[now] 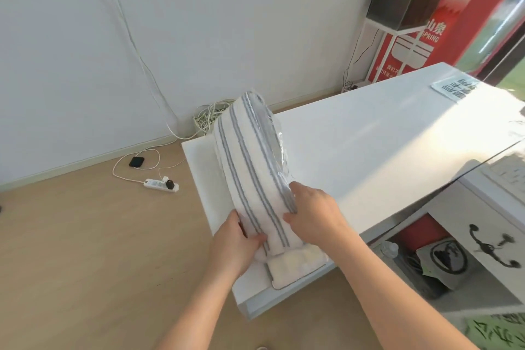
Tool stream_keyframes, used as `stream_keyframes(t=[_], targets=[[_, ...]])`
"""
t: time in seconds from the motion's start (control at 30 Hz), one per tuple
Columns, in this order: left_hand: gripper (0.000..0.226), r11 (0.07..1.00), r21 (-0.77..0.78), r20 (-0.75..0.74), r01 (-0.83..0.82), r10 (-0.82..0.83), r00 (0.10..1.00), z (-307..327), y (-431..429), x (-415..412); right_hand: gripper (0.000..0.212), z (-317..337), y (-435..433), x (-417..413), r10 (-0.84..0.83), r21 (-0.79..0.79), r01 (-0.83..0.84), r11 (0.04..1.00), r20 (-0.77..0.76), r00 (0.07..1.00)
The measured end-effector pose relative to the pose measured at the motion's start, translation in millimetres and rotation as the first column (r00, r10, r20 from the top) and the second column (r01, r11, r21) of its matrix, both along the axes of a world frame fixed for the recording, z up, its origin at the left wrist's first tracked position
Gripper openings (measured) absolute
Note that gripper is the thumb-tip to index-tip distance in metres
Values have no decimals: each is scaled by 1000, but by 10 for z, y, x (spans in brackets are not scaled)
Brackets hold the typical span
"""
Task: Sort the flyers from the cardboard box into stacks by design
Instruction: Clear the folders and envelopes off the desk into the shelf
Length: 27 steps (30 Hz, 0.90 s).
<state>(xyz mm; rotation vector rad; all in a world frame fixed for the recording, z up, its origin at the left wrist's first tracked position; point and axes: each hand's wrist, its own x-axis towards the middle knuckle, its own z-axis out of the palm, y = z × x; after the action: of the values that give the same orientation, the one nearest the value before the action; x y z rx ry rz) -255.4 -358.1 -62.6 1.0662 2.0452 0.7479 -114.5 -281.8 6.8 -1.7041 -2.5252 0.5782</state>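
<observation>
The left hand [235,247] and right hand [315,216] grip a soft grey-striped towel [250,162] in crinkly clear plastic, over the seven o'clock end of the smooth white table [369,145]. A flat printed sheet [454,88] lies at two o'clock.

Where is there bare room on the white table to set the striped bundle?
The widest bare patch of the table lies between the striped bundle and the printed sheet at the far right corner. A narrow strip runs along the left edge. The near end is crowded: left hand and right hand grip the bundle over a white wrapped pack.
</observation>
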Motion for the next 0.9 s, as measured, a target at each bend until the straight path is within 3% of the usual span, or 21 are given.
stream_keyframes(t=[0.1, 0.17, 0.23, 0.3, 0.4, 0.47, 0.57, 0.67, 0.77, 0.9], targets=[[68, 994, 74, -262, 74, -53, 964, -46, -126, 176, 25, -77, -218, 252, -35, 6, 36, 999, -114, 993], [82, 977, 183, -170, 112, -81, 982, -8, -219, 338, 34, -111, -322, 497, -195, -135, 166, 977, -240, 951], [84, 952, 257, -52, 168, -160, 986, 82, -289, 536, 40, -160, -444, 808, -366, -289, 261, 921, -418, 831], [86, 920, 291, -68, 262, -253, 965, 208, -363, 791, 33, -154, -623, 1158, -462, -398, 264, 878, -564, 684], [86, 868, 348, -85, 355, -348, 934, 424, -551, 1253, 35, -89, -993, 1699, -596, -570, 208, 795, -669, 444], [77, 852, 363, -37, 377, -391, 919, 469, -744, 1583, 23, -89, -1301, 2072, -657, -636, 191, 748, -668, 349], [64, 889, 324, 74, 325, -366, 928, 329, -1112, 2081, 16, -194, -1780, 2598, -674, -638, 237, 732, -628, 389], [65, 939, 182, 250, 293, -332, 910, 37, -1551, 2486, 44, -317, -2194, 2999, -605, -623, 200, 756, -549, 576], [88, 925, 74, 358, 373, -374, 855, -252, -1865, 2654, 68, -592, -2432, 3184, -588, -675, 162, 720, -469, 659], [110, 872, -49, 304, 487, -451, 839, -579, -2066, 2664, 69, -990, -2418, 3113, -553, -692, 112, 714, -458, 696]])
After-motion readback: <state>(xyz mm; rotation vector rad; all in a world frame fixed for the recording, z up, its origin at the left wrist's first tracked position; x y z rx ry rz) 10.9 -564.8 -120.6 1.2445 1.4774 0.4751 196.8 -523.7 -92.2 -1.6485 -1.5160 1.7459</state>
